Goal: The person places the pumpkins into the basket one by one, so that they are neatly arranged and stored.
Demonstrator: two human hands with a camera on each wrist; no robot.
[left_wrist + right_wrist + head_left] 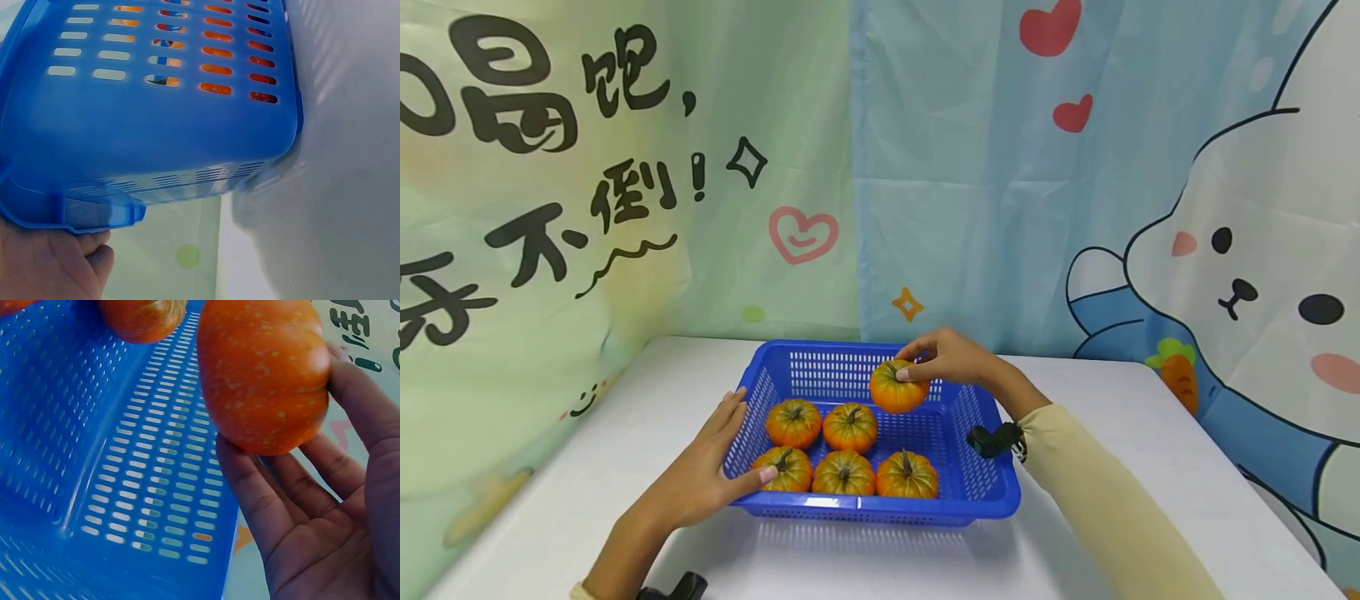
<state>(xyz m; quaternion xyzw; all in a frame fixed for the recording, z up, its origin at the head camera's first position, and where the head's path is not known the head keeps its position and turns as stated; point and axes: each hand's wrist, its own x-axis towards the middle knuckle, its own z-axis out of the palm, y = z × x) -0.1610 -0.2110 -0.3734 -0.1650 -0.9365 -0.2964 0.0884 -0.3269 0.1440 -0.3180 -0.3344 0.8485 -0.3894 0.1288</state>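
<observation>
A blue plastic basket (951, 492) with slotted walls stands on the table, with several small orange pumpkins (844, 473) in its left and front part. My right hand (951, 357) pinches another pumpkin (898, 387) between thumb and fingers, raised over the basket's back part. Up close in the right wrist view, the fingertips press this pumpkin's (265, 375) side and underside. At the basket's front left corner my left hand (703, 467) holds the rim, thumb over the front edge and fingers along the left side. The left wrist view has that hand (53, 265) against the rim's outside.
The white table (820, 567) extends around the basket on both sides. Behind it hangs a printed cloth (925, 208) with lettering, hearts and a cartoon rabbit. Black wrist cameras show at the right wrist (995, 440) and near the left forearm.
</observation>
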